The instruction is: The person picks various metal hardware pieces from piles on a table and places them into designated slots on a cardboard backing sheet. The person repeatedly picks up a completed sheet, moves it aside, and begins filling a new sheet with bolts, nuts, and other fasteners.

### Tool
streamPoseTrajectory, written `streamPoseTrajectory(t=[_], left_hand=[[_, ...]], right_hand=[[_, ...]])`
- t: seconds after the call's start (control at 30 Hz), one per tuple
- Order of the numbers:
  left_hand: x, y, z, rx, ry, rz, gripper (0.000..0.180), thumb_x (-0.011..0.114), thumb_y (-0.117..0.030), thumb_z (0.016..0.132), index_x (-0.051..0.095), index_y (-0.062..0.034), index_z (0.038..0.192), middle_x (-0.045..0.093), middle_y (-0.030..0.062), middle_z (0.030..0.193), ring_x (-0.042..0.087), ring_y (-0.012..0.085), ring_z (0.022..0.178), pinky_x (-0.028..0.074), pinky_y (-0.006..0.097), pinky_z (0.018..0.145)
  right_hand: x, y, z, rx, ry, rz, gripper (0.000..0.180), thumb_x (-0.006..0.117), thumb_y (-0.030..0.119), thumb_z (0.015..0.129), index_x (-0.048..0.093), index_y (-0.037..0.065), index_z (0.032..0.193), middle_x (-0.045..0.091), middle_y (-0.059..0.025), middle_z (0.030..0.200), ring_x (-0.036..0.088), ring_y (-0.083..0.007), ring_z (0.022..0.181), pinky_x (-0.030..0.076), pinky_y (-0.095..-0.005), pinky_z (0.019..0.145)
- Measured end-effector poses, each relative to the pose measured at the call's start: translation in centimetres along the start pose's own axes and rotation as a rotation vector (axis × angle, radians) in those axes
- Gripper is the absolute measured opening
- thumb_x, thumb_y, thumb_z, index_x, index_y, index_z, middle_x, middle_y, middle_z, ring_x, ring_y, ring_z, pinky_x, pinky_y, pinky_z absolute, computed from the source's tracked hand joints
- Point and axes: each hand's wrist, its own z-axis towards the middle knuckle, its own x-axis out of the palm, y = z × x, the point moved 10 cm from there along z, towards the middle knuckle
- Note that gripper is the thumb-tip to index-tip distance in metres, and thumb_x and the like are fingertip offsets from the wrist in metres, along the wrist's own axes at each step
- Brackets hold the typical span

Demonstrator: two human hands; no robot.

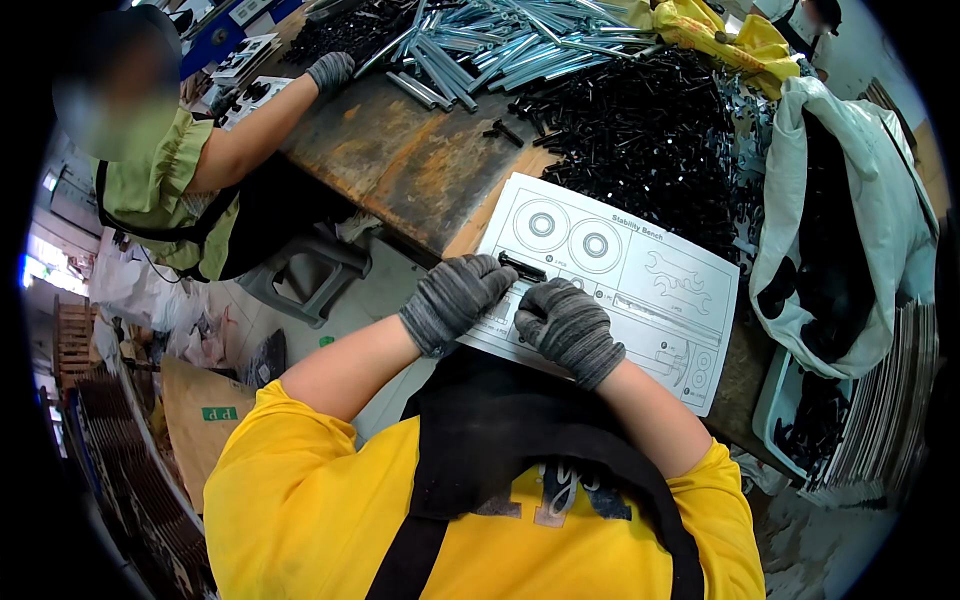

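Note:
A white printed card with outlined shapes of washers and wrenches lies on the worn wooden bench. Both my hands wear grey knit gloves and rest on the card's near left edge. My left hand pinches a small black bolt against the card. My right hand sits curled just beside it, fingertips pressing the card near the same bolt. Whether the right hand holds anything is hidden under its fingers.
A large heap of black screws and parts covers the bench beyond the card, with silver rods further back. A white sack and stacked sheets stand right. A co-worker's gloved hand reaches in at left.

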Motion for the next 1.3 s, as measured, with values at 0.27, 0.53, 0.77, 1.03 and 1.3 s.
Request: streamPoseTrajectory(t=[0.27,0.53,0.77,1.03,1.3], left_hand=[[-1.9,1.5,-3.1,-0.187,-0.025,-0.221,0.030,0.061,-0.011,0.072,0.056,-0.0060,0.101,0.058,0.0111,0.081,0.059,0.0262,0.075,0.048,0.032,0.067],[1.0,0.7,-1.1,-0.197,0.217,-0.194,0.027,0.068,-0.016,0.065,0.056,-0.0047,0.087,0.054,0.0115,0.090,0.056,0.0258,0.081,0.047,0.034,0.073],[1.2,1.3,-0.6,-0.023,0.213,-0.364,0.034,0.065,-0.006,0.064,0.053,-0.0051,0.096,0.052,0.0108,0.093,0.053,0.0265,0.085,0.046,0.034,0.076],[1.8,1.1,-0.4,-0.079,0.320,-0.419,0.040,0.068,-0.004,0.064,0.051,-0.0058,0.101,0.051,0.0090,0.089,0.054,0.0237,0.081,0.046,0.032,0.073],[2.5,1.0,-0.8,-0.094,0.343,-0.392,0.038,0.069,-0.006,0.064,0.052,-0.0057,0.098,0.053,0.0097,0.089,0.054,0.0268,0.080,0.046,0.033,0.074]], right_hand=[[1.1,2.8,1.2,-0.120,-0.096,-0.282,0.025,0.051,0.031,0.081,0.060,0.008,0.084,0.058,-0.0124,0.081,0.058,-0.0281,0.073,0.048,-0.0408,0.064],[0.8,-0.5,0.9,0.134,0.061,-0.045,0.031,0.058,0.035,0.078,0.057,0.006,0.088,0.062,-0.0147,0.080,0.060,-0.0296,0.075,0.047,-0.0380,0.068],[0.5,0.3,0.3,0.046,0.015,-0.303,0.029,0.060,0.033,0.075,0.056,0.007,0.086,0.061,-0.0120,0.074,0.060,-0.0293,0.072,0.047,-0.0399,0.065],[0.0,0.7,-0.4,-0.063,-0.118,-0.318,0.026,0.057,0.031,0.076,0.057,0.006,0.085,0.058,-0.0158,0.074,0.059,-0.0303,0.069,0.047,-0.0418,0.061],[2.0,1.4,-0.5,-0.150,-0.063,-0.358,0.021,0.056,0.026,0.076,0.058,0.009,0.087,0.057,-0.0136,0.072,0.059,-0.0291,0.065,0.048,-0.0404,0.057]])
